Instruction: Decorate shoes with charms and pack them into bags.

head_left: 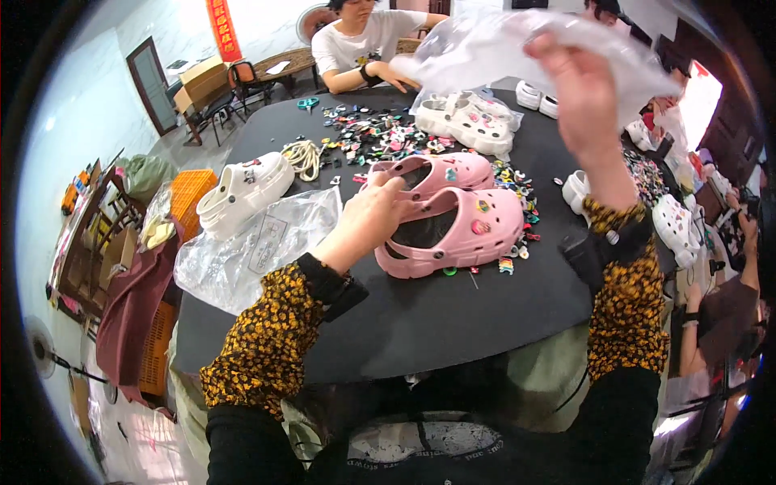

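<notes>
A pair of pink clogs (485, 220) with small charms in their holes stands at the middle of the dark table. My left hand (368, 217) is closed on their heel end, at the left of the pair. Raised at the upper right, my right hand (570, 93) grips a clear plastic bag (477, 48) that spreads out above the table and blurs a little. Some of its fingers are hidden by the bag. Under my left forearm lies another clear plastic bag (234, 263), flat on the table, beside a white clog (245, 192).
Loose shoe charms (380, 133) lie in heaps behind and right of the pink clogs. A bundle of cream cords (303, 159) lies left of them. Bagged white clogs (469, 121) stand farther back. A person (364, 48) sits across the table (453, 331); orange crates (194, 198) stand left.
</notes>
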Motion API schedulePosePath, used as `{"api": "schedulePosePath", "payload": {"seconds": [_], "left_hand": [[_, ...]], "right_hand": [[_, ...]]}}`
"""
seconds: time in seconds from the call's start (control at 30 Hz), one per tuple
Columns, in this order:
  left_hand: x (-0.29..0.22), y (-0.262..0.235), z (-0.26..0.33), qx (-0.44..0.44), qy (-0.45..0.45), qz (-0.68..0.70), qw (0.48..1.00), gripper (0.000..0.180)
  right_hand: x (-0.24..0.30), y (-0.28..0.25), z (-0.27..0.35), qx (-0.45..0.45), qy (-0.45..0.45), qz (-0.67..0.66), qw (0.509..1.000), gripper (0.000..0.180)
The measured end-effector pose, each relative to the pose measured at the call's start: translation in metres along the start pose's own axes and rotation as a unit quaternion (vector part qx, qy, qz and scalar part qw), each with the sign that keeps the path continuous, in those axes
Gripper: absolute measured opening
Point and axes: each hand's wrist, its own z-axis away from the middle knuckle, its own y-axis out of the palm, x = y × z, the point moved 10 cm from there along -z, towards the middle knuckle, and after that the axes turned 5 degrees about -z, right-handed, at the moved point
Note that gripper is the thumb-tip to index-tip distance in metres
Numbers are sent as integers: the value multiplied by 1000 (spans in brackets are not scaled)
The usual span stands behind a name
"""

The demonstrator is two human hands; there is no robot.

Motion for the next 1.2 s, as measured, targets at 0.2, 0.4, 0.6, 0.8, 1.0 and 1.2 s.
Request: {"api": "schedulePosePath", "payload": {"seconds": [0.2, 0.4, 0.6, 0.8, 1.0, 1.2], "left_hand": [[1, -55, 43, 57, -16, 153, 986, 58], [20, -52, 78, 82, -120, 722, 677, 44], [105, -63, 102, -85, -279, 684, 669, 17], [155, -71, 132, -42, -380, 604, 700, 15], [153, -78, 143, -25, -423, 586, 690, 12], [179, -110, 116, 11, -329, 356, 875, 43]], "right_hand": [[16, 128, 89, 179, -74, -101, 976, 23], [12, 213, 167, 401, 128, -348, 838, 40], [88, 229, 209, 459, -149, -10, 876, 38], [139, 162, 173, 396, -272, -79, 874, 55], [61, 188, 148, 323, -289, 212, 876, 59], [14, 181, 111, 286, -224, 119, 924, 45]]}}
